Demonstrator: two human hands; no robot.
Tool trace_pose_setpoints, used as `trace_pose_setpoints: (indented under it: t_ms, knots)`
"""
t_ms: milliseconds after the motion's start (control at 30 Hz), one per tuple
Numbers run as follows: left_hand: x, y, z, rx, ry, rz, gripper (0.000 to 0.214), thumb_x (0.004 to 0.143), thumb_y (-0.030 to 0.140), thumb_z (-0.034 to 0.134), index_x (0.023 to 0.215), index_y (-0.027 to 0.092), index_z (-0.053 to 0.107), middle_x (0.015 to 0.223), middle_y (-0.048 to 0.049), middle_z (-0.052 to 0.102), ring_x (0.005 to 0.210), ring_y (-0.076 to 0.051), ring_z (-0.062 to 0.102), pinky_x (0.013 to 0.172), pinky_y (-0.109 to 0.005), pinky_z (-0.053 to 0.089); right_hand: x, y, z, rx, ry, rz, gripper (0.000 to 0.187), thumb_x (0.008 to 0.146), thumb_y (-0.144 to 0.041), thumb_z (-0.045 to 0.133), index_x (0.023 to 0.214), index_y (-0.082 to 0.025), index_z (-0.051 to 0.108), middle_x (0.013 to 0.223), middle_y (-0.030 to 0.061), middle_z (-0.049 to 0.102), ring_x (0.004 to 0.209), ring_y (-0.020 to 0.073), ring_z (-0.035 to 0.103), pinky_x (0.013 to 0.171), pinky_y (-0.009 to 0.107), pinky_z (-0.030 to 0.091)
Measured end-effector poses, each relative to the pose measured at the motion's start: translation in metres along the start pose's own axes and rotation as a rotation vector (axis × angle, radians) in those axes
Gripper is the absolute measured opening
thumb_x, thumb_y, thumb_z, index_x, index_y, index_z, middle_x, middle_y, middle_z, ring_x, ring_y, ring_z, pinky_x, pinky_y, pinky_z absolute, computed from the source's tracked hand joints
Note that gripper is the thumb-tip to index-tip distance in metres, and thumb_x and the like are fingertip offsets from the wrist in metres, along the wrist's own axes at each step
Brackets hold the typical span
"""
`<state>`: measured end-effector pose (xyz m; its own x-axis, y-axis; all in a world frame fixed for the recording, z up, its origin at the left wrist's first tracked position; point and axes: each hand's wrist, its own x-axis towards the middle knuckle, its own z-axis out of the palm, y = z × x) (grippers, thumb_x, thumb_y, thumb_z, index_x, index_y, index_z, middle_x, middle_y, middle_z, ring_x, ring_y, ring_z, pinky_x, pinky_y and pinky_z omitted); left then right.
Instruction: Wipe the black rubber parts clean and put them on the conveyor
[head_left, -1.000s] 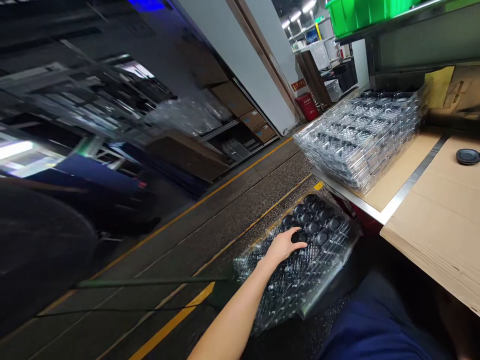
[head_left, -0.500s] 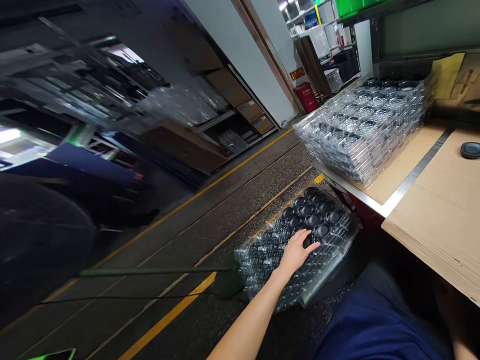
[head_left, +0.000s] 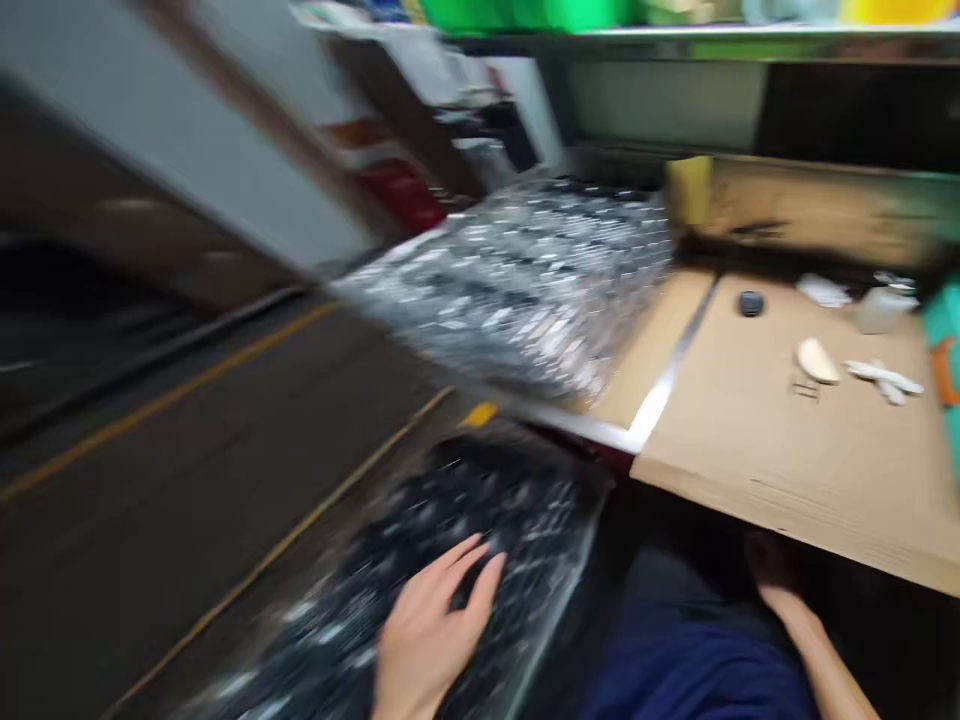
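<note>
A dark speckled floor (head_left: 172, 470) runs along the left, marked by yellow lines and smeared by motion blur. Low in the middle lies a lower stack of clear plastic trays (head_left: 480, 500), its pockets holding dark round pieces; blur hides what carries it. The left grip (head_left: 439, 625) is over the stack's near part, fingers spread wide and apparently touching the plastic, closed on nothing. Thin formed plastic like this should weigh little but flex easily, and its slick faces could let the layers slide apart. The surest hold is probably two hands on opposite long edges, reaching under the bottom tray, rather than pressing on the pockets. Beyond it, a taller stack of clear trays (head_left: 517, 280) sits on the counter (head_left: 787, 500), which is topped with cardboard and crossed by a steel strip (head_left: 675, 360). Right of that strip lie a small dark round piece (head_left: 751, 303), a pale curved piece (head_left: 817, 360), white scraps (head_left: 885, 378) and a small clear bottle (head_left: 885, 310). Below the counter's front edge shows navy clothing (head_left: 697, 660), and just beside it the right grip (head_left: 772, 565), well apart from the trays. Its fingers are blurred, so how far it is open, and whether it has hold of anything, I cannot tell.
</note>
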<state>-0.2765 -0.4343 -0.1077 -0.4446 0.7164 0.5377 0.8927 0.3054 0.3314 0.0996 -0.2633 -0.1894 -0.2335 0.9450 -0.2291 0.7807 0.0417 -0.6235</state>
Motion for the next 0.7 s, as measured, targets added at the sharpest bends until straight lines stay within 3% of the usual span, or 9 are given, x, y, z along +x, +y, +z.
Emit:
trace_pose_setpoints:
  t_ms: [67, 133, 233, 300, 367, 467, 600, 700]
  knots:
    - [0.027, 0.025, 0.006, -0.124, 0.105, 0.110, 0.012, 0.087, 0.030, 0.070, 0.095, 0.022, 0.074, 0.103, -0.0079, 0.076, 0.091, -0.023, 0.070, 0.092, -0.039, 0.055, -0.032, 0.002, -0.019, 0.051, -0.011, -0.033, 0.026, 0.098, -0.041, 0.053, 0.100, -0.024, 0.073, 0.101, 0.0067, 0.073, 0.095, 0.0237, 0.070, 0.084, 0.036, 0.056]
    - [0.057, 0.058, 0.015, -0.283, 0.140, 0.250, 0.009, 0.084, 0.020, 0.072, 0.092, 0.022, 0.074, 0.095, -0.0058, 0.076, 0.084, -0.020, 0.071, 0.087, -0.036, 0.056, -0.062, -0.012, -0.035, 0.123, -0.062, -0.168, 0.028, 0.099, -0.036, 0.048, 0.101, -0.023, 0.072, 0.094, 0.0061, 0.073, 0.088, 0.0215, 0.070, 0.081, 0.033, 0.055]
    - [0.098, 0.124, 0.030, -0.508, 0.084, 0.458, 0.017, 0.082, 0.010, 0.070, 0.095, 0.021, 0.073, 0.094, -0.0060, 0.076, 0.086, -0.020, 0.071, 0.084, -0.034, 0.057, -0.086, -0.042, -0.073, 0.156, -0.027, -0.369, 0.018, 0.097, -0.031, 0.052, 0.098, -0.025, 0.069, 0.087, 0.0024, 0.071, 0.081, 0.0163, 0.068, 0.076, 0.027, 0.052]
    - [0.122, 0.172, 0.042, -0.618, 0.010, 0.576, 0.019, 0.084, 0.007, 0.068, 0.097, 0.020, 0.072, 0.094, -0.0064, 0.076, 0.089, -0.020, 0.072, 0.084, -0.034, 0.058, -0.079, -0.060, -0.112, 0.153, 0.066, -0.441, 0.017, 0.098, -0.028, 0.052, 0.100, -0.024, 0.068, 0.088, 0.0022, 0.071, 0.080, 0.0152, 0.066, 0.075, 0.026, 0.050]
    - [0.141, 0.218, 0.052, -0.708, -0.052, 0.690, 0.019, 0.085, 0.007, 0.066, 0.098, 0.020, 0.070, 0.093, -0.0063, 0.076, 0.088, -0.019, 0.072, 0.084, -0.033, 0.059, -0.052, -0.075, -0.152, 0.117, 0.172, -0.435, 0.019, 0.100, -0.028, 0.049, 0.104, -0.024, 0.067, 0.091, 0.0033, 0.070, 0.083, 0.0155, 0.065, 0.078, 0.026, 0.049]
    - [0.156, 0.281, 0.057, -0.867, -0.087, 0.855, 0.024, 0.085, 0.003, 0.065, 0.103, 0.019, 0.068, 0.094, -0.0068, 0.076, 0.089, -0.019, 0.071, 0.084, -0.032, 0.059, 0.015, -0.091, -0.197, -0.016, 0.372, -0.361, 0.023, 0.101, -0.027, 0.045, 0.109, -0.024, 0.066, 0.098, 0.0046, 0.068, 0.089, 0.0169, 0.064, 0.081, 0.028, 0.049]
    - [0.171, 0.344, 0.056, -1.032, -0.154, 1.065, 0.034, 0.082, 0.000, 0.065, 0.111, 0.019, 0.067, 0.099, -0.0081, 0.074, 0.093, -0.019, 0.070, 0.086, -0.031, 0.057, 0.121, -0.101, -0.223, -0.287, 0.534, -0.108, 0.036, 0.092, -0.041, 0.061, 0.122, -0.022, 0.062, 0.130, 0.0136, 0.058, 0.113, 0.0298, 0.059, 0.094, 0.044, 0.049]
    - [0.192, 0.402, 0.064, -1.058, -0.318, 1.024, 0.033, 0.088, 0.009, 0.063, 0.117, 0.022, 0.067, 0.109, -0.0093, 0.073, 0.102, -0.020, 0.069, 0.092, -0.033, 0.055, 0.178, -0.104, -0.229, -0.346, 0.515, -0.084, 0.039, 0.089, -0.039, 0.064, 0.122, -0.017, 0.062, 0.121, 0.0179, 0.062, 0.110, 0.0339, 0.059, 0.092, 0.052, 0.048]
